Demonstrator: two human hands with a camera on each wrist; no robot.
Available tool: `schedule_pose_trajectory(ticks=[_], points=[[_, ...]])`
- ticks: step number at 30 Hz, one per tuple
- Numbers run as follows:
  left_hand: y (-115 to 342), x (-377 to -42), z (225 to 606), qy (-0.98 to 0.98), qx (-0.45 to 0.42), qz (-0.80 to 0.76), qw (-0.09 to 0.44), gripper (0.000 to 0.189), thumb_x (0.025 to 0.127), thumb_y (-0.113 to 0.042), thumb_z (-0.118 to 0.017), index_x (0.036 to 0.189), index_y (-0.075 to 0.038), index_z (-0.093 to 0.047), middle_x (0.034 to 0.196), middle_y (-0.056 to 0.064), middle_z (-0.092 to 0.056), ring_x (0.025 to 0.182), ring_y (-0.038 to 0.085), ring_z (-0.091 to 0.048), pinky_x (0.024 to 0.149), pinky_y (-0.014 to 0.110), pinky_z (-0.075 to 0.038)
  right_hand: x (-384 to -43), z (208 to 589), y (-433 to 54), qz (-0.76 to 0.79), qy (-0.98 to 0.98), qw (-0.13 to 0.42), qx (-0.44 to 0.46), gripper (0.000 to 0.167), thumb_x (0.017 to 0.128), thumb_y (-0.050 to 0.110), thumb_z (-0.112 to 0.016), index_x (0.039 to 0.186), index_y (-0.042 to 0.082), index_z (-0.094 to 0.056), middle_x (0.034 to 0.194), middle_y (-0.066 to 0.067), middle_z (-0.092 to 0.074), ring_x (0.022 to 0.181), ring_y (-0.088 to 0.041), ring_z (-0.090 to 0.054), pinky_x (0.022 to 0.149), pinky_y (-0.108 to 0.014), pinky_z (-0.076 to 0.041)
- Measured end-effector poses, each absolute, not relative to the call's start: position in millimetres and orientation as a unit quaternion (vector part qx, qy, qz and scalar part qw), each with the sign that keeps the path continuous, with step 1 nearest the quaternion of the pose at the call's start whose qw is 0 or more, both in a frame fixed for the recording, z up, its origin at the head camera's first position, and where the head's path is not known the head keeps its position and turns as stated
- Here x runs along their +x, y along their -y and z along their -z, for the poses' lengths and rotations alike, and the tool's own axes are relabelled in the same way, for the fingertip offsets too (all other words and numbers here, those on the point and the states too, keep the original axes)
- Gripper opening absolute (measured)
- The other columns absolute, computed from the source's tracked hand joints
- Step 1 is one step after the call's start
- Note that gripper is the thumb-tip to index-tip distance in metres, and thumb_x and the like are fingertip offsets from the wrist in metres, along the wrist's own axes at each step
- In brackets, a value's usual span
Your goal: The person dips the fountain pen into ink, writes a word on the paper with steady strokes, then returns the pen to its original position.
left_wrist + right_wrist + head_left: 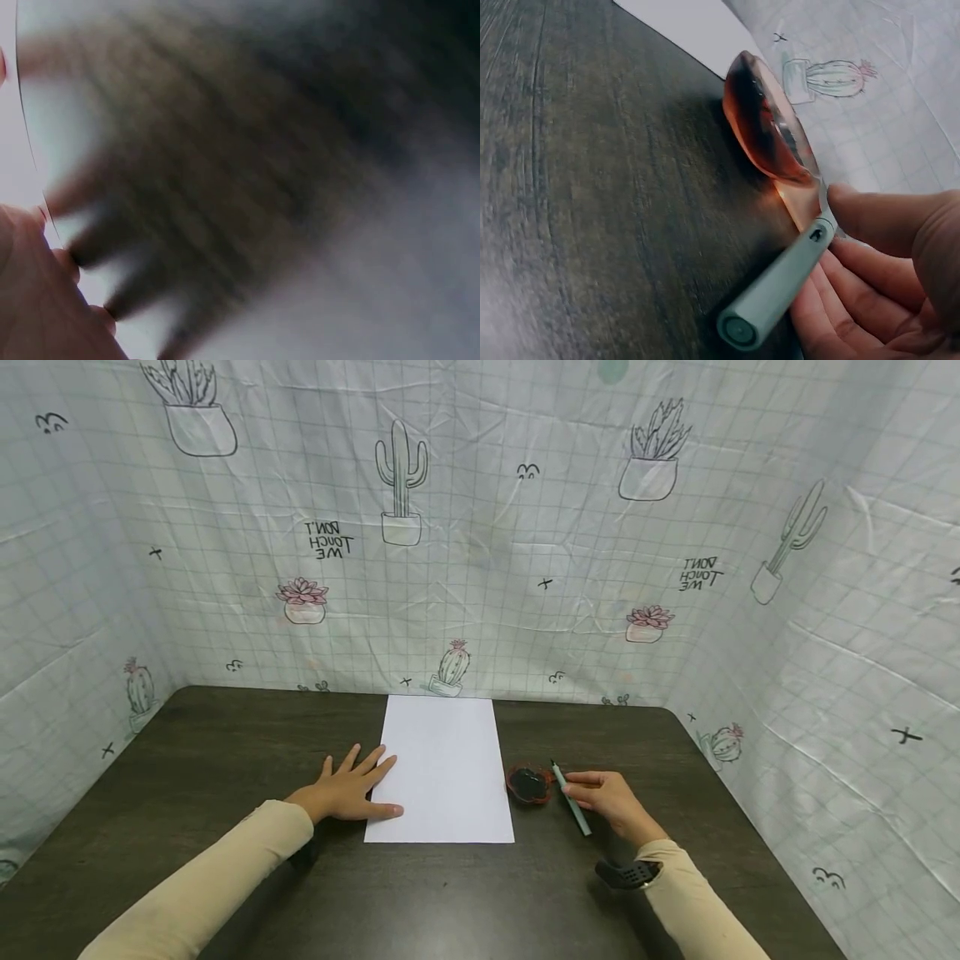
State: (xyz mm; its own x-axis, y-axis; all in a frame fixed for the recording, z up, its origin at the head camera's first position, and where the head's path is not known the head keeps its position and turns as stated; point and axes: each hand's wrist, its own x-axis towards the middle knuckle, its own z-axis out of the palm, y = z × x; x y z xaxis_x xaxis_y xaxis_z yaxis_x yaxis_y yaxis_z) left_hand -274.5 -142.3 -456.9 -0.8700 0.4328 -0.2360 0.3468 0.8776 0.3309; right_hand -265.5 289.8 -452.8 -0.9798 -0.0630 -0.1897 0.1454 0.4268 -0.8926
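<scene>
A blank white sheet of paper (442,768) lies on the dark table. My left hand (347,792) rests with spread fingers at the sheet's left edge, thumb and fingertips on the paper. In the left wrist view, fingers (45,300) show at the lower left beside a large blur. Right of the sheet, my right hand (611,797) pinches a grey-green pen (573,803) with a dark tip between thumb and fingers. Next to the pen sits a small reddish see-through dish (750,127) holding dark liquid, its short handle (799,204) close to the thumb.
The dark wooden table (450,902) meets a hanging white cloth (487,610) printed with cacti and grid lines at the back and sides. A black band (628,874) is strapped at the right wrist.
</scene>
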Motion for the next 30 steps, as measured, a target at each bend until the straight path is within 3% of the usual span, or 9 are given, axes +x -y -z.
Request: schedule_pose_trajectory(ticks=[11, 16, 25, 30], points=[[142, -285, 469, -0.959, 0.196, -0.125, 0.165, 0.104, 0.075, -0.086, -0.043, 0.156, -0.028, -0.011, 0.162, 0.000, 0.001, 0.146, 0.039, 0.009, 0.104, 0.073, 0.006, -263, 449, -283, 0.494, -0.866, 0.068, 0.032, 0.036, 0.090, 0.007, -0.066, 0.121, -0.009, -0.061, 0.124, -0.029, -0.058, 0.103, -0.030, -0.065, 0.086, -0.039, -0.054], [143, -290, 477, -0.958, 0.198, -0.137, 0.155, 0.104, 0.075, -0.084, -0.046, 0.155, -0.028, -0.015, 0.162, 0.001, -0.002, 0.146, 0.041, 0.007, 0.103, 0.074, 0.005, -263, 448, -282, 0.488, -0.869, 0.067, 0.043, 0.035, 0.089, 0.007, -0.068, 0.120, -0.008, -0.062, 0.123, -0.028, -0.059, 0.102, -0.029, -0.065, 0.083, -0.038, -0.055], [143, -287, 471, -0.957, 0.197, -0.133, 0.163, 0.103, 0.076, -0.084, -0.046, 0.156, -0.028, -0.013, 0.162, 0.001, 0.000, 0.146, 0.040, 0.008, 0.104, 0.073, 0.005, -268, 442, -282, 0.532, -0.845, 0.055, 0.026, 0.040, 0.089, 0.004, -0.066, 0.126, -0.009, -0.058, 0.108, -0.021, -0.068, 0.091, -0.018, -0.067, 0.078, -0.034, -0.056], [144, -280, 461, -0.953, 0.203, -0.145, 0.173, 0.104, 0.076, -0.083, -0.047, 0.156, -0.024, -0.015, 0.162, 0.006, -0.002, 0.144, 0.044, 0.006, 0.102, 0.075, 0.007, -268, 439, -283, 0.558, -0.828, 0.047, -0.003, 0.047, 0.089, 0.002, -0.065, 0.134, -0.005, -0.052, 0.108, -0.025, -0.067, 0.092, -0.023, -0.067, 0.077, -0.033, -0.055]])
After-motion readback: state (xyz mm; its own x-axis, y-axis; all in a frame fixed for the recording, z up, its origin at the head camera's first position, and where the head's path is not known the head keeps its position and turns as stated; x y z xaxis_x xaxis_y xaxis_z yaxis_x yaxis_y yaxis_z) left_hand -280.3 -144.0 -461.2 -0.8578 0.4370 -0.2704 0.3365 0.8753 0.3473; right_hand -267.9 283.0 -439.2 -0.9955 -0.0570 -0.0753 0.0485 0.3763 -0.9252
